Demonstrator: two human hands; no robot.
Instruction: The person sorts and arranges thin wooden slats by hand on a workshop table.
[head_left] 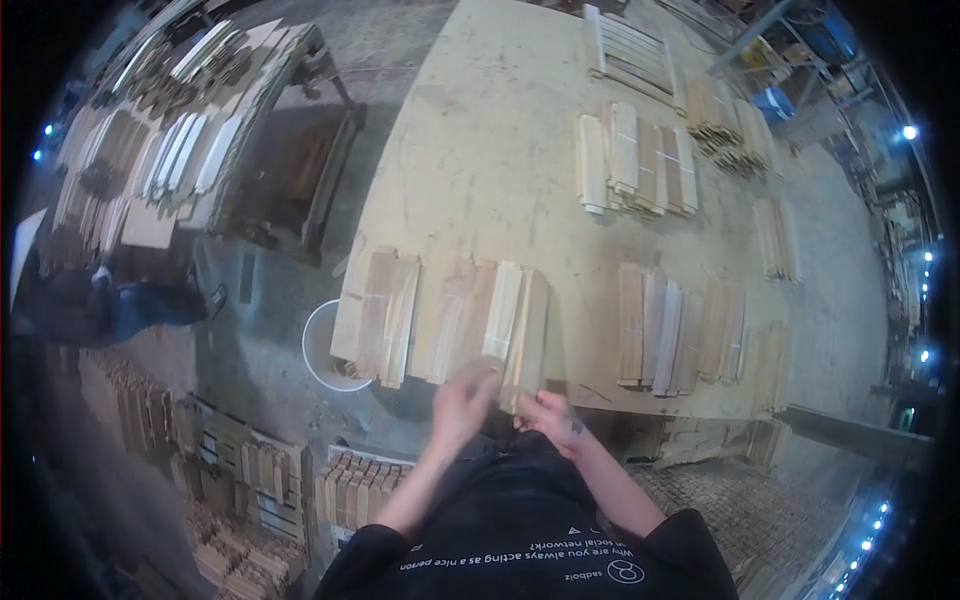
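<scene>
At the near edge of the table, a bunch of thin wooden slats (527, 335) lies lengthwise, pointing away from me. My left hand (466, 402) is closed over the near ends of the slats, its fingertips partly blurred. From the other side, my right hand (551, 420) pinches the near end of the rightmost slats with thumb and fingers. Just left of them, another group of slats (457, 315) touches the bunch. A separate bundle (388, 315) lies farther left. My palms hide the lowest slat ends.
On the large plywood table (480, 130) more slat bundles (655, 325) lie to the right, with others (635, 160) farther back near a slatted wooden frame (635, 55). A white bucket (325, 350) stands below the left edge. Another person (120, 305) is at far left beside stacked wood.
</scene>
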